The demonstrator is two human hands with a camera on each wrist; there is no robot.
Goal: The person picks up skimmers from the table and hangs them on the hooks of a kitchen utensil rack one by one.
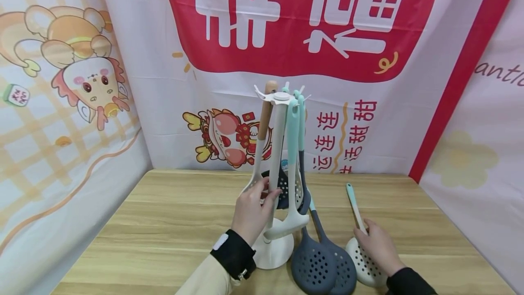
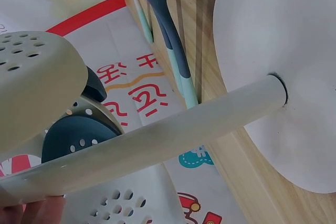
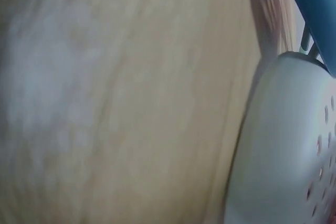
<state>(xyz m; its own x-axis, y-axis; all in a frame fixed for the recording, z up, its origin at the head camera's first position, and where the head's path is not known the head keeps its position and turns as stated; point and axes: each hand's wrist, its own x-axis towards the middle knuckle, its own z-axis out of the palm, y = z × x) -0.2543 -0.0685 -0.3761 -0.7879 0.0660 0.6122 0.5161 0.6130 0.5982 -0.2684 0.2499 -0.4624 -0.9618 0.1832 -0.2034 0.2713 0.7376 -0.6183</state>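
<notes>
Upright on the table stands a white rotating utensil rack point(image 1: 278, 149) with a round base. My left hand point(image 1: 253, 211) grips its pole point(image 2: 157, 136) low down, among hanging utensils. A wooden-handled utensil point(image 1: 266, 117) hangs on the left, and a white utensil with a mint handle point(image 1: 292, 135) hangs at the front. Dark and cream perforated heads hang behind. On the right, my right hand point(image 1: 378, 245) pinches the neck of a cream skimmer point(image 1: 360, 263) lying on the table. Its perforated head point(image 3: 278, 145) shows in the right wrist view; the fingers are hidden there.
Two dark perforated skimmers point(image 1: 314, 263) with mint handles lie overlapping between the rack's base point(image 1: 274, 256) and the cream skimmer. The wooden table point(image 1: 184, 222) ends at a printed cloth backdrop point(image 1: 155, 104), with more cloth at both sides.
</notes>
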